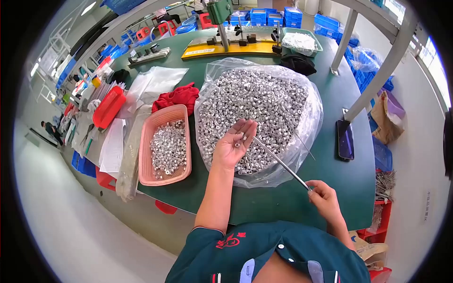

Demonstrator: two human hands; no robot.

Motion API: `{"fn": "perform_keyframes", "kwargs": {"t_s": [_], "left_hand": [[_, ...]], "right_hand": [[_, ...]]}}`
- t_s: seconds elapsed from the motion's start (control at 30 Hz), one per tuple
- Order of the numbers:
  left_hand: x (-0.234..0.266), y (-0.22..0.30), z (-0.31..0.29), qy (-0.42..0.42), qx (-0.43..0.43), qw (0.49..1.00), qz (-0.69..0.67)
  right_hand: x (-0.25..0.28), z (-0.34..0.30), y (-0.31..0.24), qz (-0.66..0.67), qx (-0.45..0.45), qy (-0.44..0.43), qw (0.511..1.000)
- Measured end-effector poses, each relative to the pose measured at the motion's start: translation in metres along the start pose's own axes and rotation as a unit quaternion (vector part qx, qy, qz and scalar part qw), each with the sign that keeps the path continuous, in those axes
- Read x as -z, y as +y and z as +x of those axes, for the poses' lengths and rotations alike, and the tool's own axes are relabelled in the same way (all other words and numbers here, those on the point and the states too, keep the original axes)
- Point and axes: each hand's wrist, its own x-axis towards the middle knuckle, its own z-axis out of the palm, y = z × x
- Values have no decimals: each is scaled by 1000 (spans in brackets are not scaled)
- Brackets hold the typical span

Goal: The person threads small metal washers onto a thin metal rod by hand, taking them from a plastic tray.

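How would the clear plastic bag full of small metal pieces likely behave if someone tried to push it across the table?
The clear bag looks thin and floppy, so it would probably crumple rather than slide. Heaped with small metal pieces, it is likely heavy. Its mouth lies open, so pieces could spill onto the green table.

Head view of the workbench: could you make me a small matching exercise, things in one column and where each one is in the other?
Things:
1. thin metal rod
2. pink basket
3. phone
4. red cloth

Places:
A. behind the pink basket
B. on the green table, right of the bag of small metal sleeves
C. in the right hand
D. left of the bag

Pairs: 1-C, 2-D, 3-B, 4-A
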Motion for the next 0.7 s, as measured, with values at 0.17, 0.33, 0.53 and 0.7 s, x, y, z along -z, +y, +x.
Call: {"fn": "perform_keyframes", "kwargs": {"t_s": [0.17, 0.33, 0.53, 0.7], "left_hand": [[-3, -6, -3, -1, -14, 1000, 24], [-1, -7, -2, 38, -25, 999, 21], [0, -5, -4, 43, -65, 996, 36], [-1, -7, -3, 51, -75, 994, 62]], "right_hand": [[2, 9, -13, -59, 11, -23, 998], [-1, 10, -14, -92, 31, -29, 995], [-2, 8, -19, -120, 53, -32, 991], [-4, 8, -20, -120, 54, -29, 991]]}}
